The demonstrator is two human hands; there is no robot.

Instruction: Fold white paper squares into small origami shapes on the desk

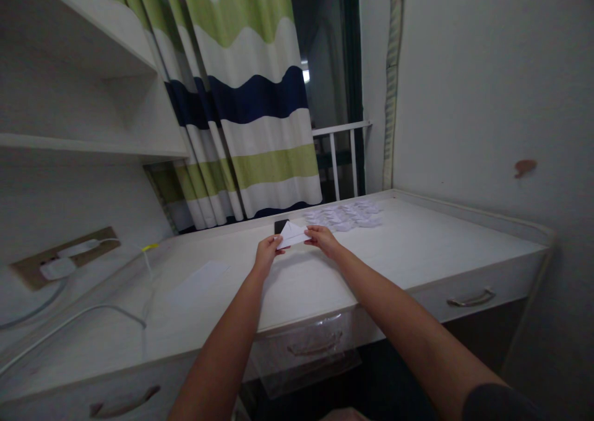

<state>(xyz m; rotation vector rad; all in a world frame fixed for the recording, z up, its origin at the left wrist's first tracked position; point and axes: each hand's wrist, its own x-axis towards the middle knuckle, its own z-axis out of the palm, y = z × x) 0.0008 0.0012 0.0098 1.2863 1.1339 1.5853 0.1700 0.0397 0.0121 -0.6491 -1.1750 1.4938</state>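
Observation:
A small piece of folded white paper (293, 235) with a peaked top is held up over the desk between my two hands. My left hand (268, 251) pinches its left corner, and my right hand (321, 240) grips the right corner, thumb on top. Behind the paper lies a flat black object (281, 226), partly covered from view; its kind is unclear. Several folded white paper pieces (346, 215) are grouped at the back of the desk, to the right of my hands. Flat white sheets (199, 280) lie to the left.
The white desk (417, 235) has drawers with metal handles along its front. Clear plastic (297, 353) hangs at the middle drawer. Plugs (58, 268) and a cable (93, 308) are at the left. A striped curtain (269, 142) hangs behind the desk, beside a white railing (333, 161).

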